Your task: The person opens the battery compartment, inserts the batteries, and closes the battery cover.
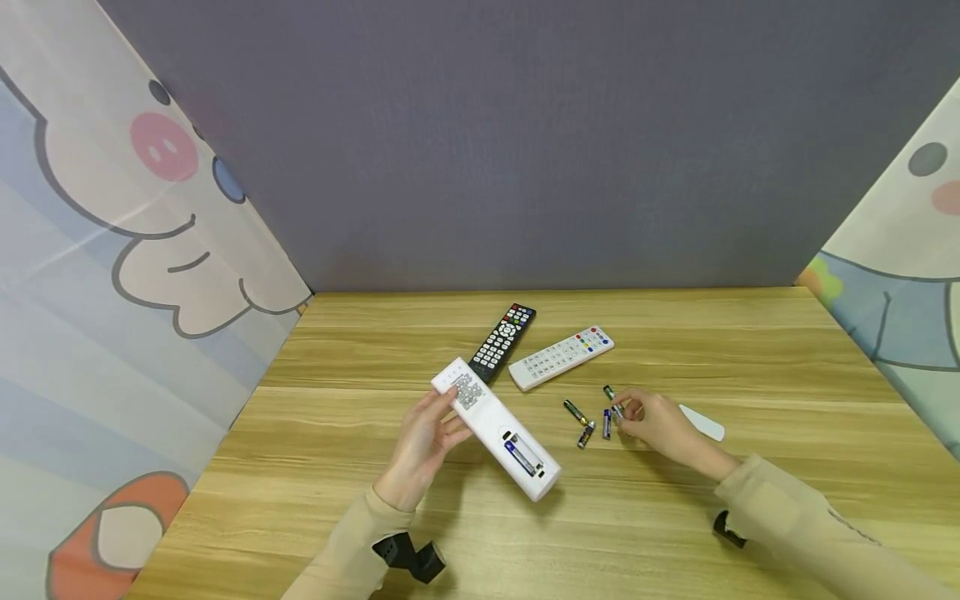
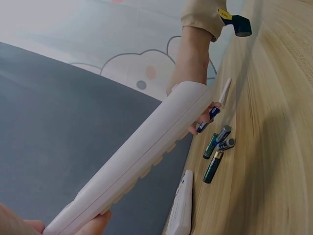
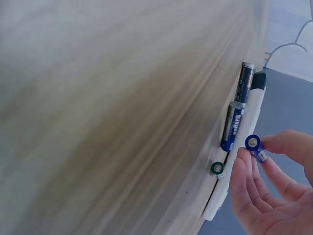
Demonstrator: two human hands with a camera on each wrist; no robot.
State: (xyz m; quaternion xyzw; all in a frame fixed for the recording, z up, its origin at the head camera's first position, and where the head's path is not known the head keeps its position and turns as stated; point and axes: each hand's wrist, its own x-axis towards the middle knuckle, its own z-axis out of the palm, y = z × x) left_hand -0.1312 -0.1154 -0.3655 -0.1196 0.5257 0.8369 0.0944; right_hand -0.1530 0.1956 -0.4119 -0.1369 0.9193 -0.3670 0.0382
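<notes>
My left hand (image 1: 420,446) holds a white remote (image 1: 487,417) above the table, back side up, thumb on the label. Its battery compartment (image 1: 524,456) is uncovered, with a blue battery (image 1: 519,458) lying along one side. To the right, my right hand (image 1: 656,423) pinches another blue battery (image 3: 254,147) between thumb and fingers, just above the table. Close to those fingers lie loose batteries: a blue one (image 1: 607,424), a dark one (image 1: 585,437) and a green one (image 1: 576,412). Another green battery (image 1: 609,392) shows just beyond the fingertips.
A black remote (image 1: 504,337) lies behind the held one, partly covered by it. Further right lies a second white remote (image 1: 562,358), buttons up. A white battery cover (image 1: 703,422) rests beside my right hand. A grey panel (image 1: 555,150) stands along the wooden table's (image 1: 337,400) back edge.
</notes>
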